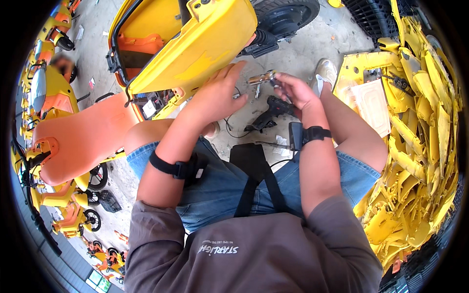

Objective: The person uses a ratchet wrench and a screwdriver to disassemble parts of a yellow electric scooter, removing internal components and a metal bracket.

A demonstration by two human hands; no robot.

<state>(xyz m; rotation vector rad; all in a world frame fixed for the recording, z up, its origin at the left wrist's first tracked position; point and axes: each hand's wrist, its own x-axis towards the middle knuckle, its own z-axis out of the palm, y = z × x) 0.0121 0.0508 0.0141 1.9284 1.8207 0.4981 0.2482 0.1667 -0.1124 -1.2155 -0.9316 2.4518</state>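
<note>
My left hand point(220, 95) lies against the lower side of a yellow scooter body panel point(200, 51), fingers stretched out and thumb apart. In my closed right hand point(297, 92) is a ratchet wrench point(267, 76), its metal head and socket pointing left toward the panel. Part of its handle is hidden by my fingers. A black cordless drill point(269, 115) rests on the floor just below the right hand. Close under the wrench, a small shiny metal piece point(257, 91) is visible, too small to identify.
The scooter's black wheel point(286, 17) is at the top, its orange seat point(88, 129) at left. Yellow plastic panels point(408, 146) are heaped on the right, below a black plastic crate point(373, 17). Several yellow scooters point(63, 200) stand farther left.
</note>
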